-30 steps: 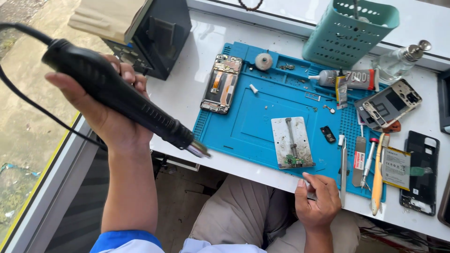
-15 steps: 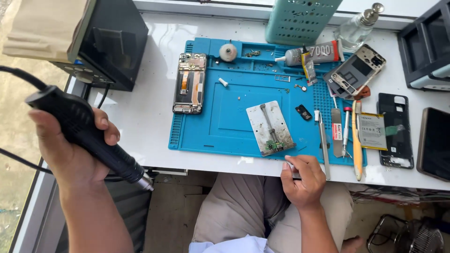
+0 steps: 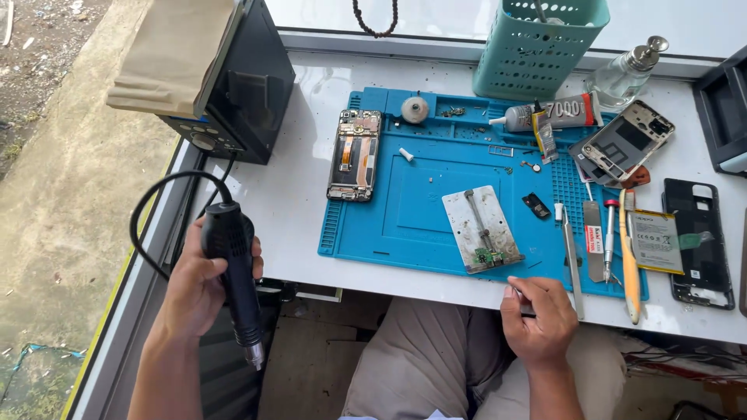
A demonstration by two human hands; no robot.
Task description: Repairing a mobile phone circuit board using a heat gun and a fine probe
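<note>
My left hand [image 3: 194, 288] grips a black hot-air wand [image 3: 235, 276] with its metal nozzle pointing down, off the table's left front corner; its cable loops up to a black station box [image 3: 233, 85]. My right hand [image 3: 541, 319] rests at the table's front edge, pinching a thin metal tool, probably tweezers [image 3: 520, 295], just below a silver board holder [image 3: 482, 229] with a small circuit board clamped at its near end. The holder lies on a blue work mat [image 3: 436, 194]. An opened phone frame [image 3: 355, 155] lies on the mat's left side.
A teal basket [image 3: 537, 47], a glass bottle [image 3: 626, 74] and a glue tube [image 3: 552, 115] stand at the back. Phone shells [image 3: 622, 144], a battery [image 3: 655, 241], a back cover [image 3: 700, 241], a screwdriver and pry tools [image 3: 615, 241] lie at the right.
My left hand has carried the hot-air wand away from the mat, down and to the left, and turned it nozzle-down. My right hand has stayed at the front edge.
</note>
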